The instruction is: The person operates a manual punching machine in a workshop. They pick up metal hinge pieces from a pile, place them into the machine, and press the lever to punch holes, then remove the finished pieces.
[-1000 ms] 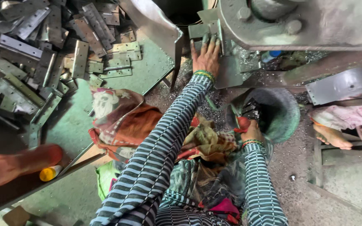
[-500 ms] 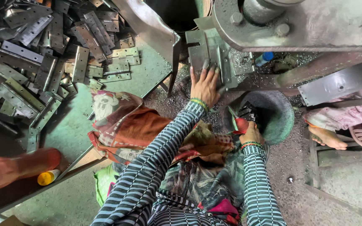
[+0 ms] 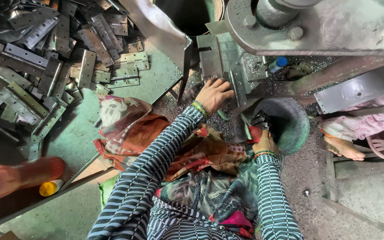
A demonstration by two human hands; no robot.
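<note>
Nearest us, our right hand (image 3: 263,142) curls around a red-handled tool (image 3: 253,132) at the rim of the dark round bin (image 3: 292,129). Farther out, our left hand (image 3: 213,94) lies with fingers spread on a metal hinge plate (image 3: 238,86) on the press bed (image 3: 221,58), while loose hinges (image 3: 45,53) heap beyond on the green table (image 3: 152,86).

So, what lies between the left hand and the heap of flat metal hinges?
Head view: a slanted grey metal chute between left hand and hinge heap.

Both hands (image 3: 213,94) (image 3: 263,143) outstretched, fingers curled
</note>
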